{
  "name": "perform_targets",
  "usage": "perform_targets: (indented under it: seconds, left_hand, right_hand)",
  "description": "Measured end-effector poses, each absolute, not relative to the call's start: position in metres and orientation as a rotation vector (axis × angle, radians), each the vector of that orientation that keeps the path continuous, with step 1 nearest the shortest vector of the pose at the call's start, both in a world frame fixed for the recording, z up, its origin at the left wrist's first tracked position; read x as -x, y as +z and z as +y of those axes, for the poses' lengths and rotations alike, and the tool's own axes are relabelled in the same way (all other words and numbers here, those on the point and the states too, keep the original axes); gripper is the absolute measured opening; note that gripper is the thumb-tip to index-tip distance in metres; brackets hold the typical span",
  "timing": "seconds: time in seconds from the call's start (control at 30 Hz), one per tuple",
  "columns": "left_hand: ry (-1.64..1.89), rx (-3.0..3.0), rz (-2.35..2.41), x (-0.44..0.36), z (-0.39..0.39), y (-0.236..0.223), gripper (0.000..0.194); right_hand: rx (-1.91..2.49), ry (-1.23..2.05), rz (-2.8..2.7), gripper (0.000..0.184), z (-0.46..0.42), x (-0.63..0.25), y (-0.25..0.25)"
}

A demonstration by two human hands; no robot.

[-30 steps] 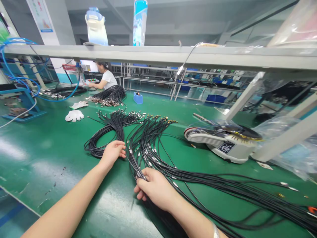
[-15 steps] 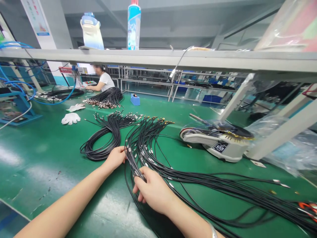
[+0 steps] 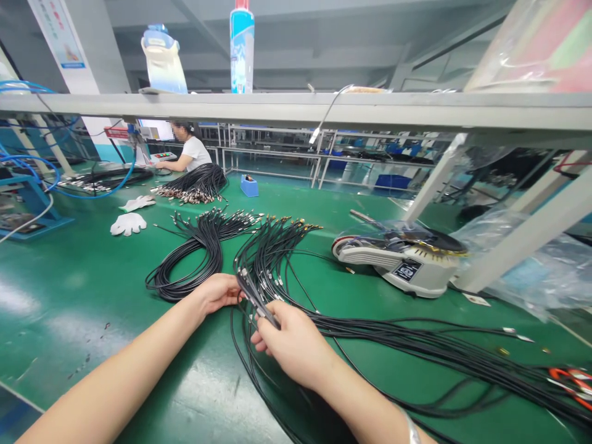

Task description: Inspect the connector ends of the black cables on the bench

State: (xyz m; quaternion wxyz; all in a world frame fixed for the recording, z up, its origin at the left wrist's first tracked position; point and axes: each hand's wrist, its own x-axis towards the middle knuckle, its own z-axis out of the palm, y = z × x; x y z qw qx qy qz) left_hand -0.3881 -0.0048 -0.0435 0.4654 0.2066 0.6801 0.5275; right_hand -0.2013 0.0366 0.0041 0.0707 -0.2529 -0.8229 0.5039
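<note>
A bunch of thin black cables (image 3: 253,295) with small white tags rises slantwise between my hands. My right hand (image 3: 293,342) is closed around its lower part, thumb on top. My left hand (image 3: 221,292) is closed on the bunch's left side farther up; its fingertips are partly hidden. Just behind lies a fan of cable ends (image 3: 277,237) with gold-coloured tips. The long cable lengths (image 3: 407,336) run off to the right along the green table (image 3: 185,357). Left of them sits a coiled cable bundle (image 3: 185,268) with silver-coloured ends.
A grey tape dispenser (image 3: 416,271) stands at the right, near orange-handled pliers (image 3: 571,382). White gloves (image 3: 128,224), a blue box (image 3: 249,185) and another cable pile (image 3: 197,183) lie farther back. A shelf (image 3: 296,110) crosses overhead; a person (image 3: 192,151) sits beyond.
The held cables are drawn closer together and lifted slightly off the others. My right hand has moved a little to the right. The whole view has shifted slightly.
</note>
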Motion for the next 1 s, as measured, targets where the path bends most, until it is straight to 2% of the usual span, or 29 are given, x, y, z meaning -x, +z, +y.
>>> perform_targets:
  seconds: [0.13,0.33,0.7,1.0]
  left_hand:
    - [1.041,-0.596,1.856,0.382,0.001,-0.043,0.024]
    - [0.807,-0.709,2.079,0.376,0.015,-0.05,0.028]
    - [0.688,-0.77,2.227,0.366,0.017,-0.042,0.03]
    - [0.717,-0.657,2.157,0.366,0.022,-0.033,0.031]
  right_hand:
    - [0.816,1.517,-2.492,0.014,0.052,0.2,0.016]
    - [0.845,1.283,-2.637,0.011,0.057,0.2,0.013]
    - [0.832,1.423,-2.588,0.009,0.064,0.202,0.012]
    - [0.835,1.319,-2.59,0.009,0.073,0.205,0.007]
